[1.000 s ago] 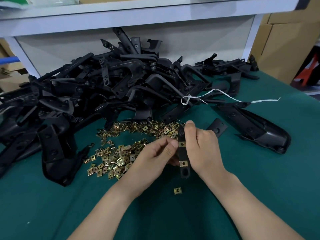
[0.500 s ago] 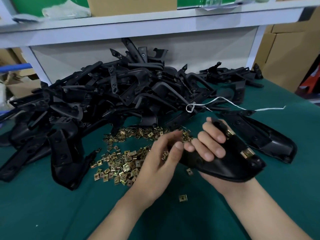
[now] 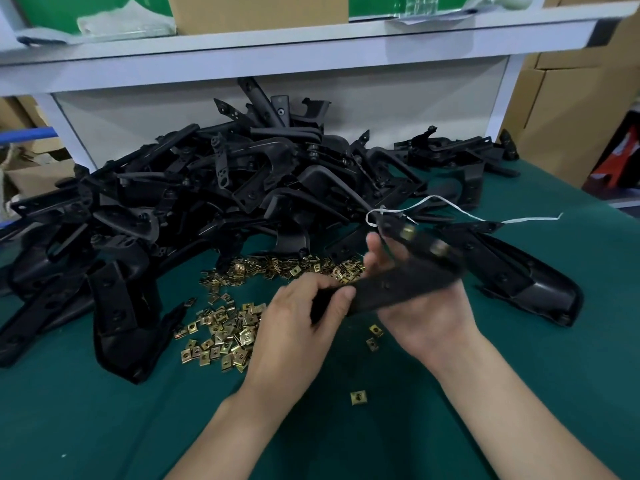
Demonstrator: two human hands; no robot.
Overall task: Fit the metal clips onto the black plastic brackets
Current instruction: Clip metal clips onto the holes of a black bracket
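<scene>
- Clip (image 3: 358, 397), a lone brass one, lies nearest on the green cloth (image 3: 104, 427), with two more just beyond it.
- Left hand (image 3: 304, 306) grips the near end of the black bracket (image 3: 398, 285), thumb on top.
- Right hand (image 3: 426, 317) cradles it palm-up from below; blur hides whether those fingers close round it.
- Two fitted clips (image 3: 408, 232) sit on the raised arm. A check seems due before laying it aside: each pushed fully home, hole over hole.
- Loose clips (image 3: 225, 334) lie scattered to the left, within easy reach.
- Heap of brackets (image 3: 207, 202) sits behind, with a white string (image 3: 450, 206) trailing across it.
- White shelf (image 3: 311, 46) and cardboard boxes (image 3: 571, 116) stand beyond.
</scene>
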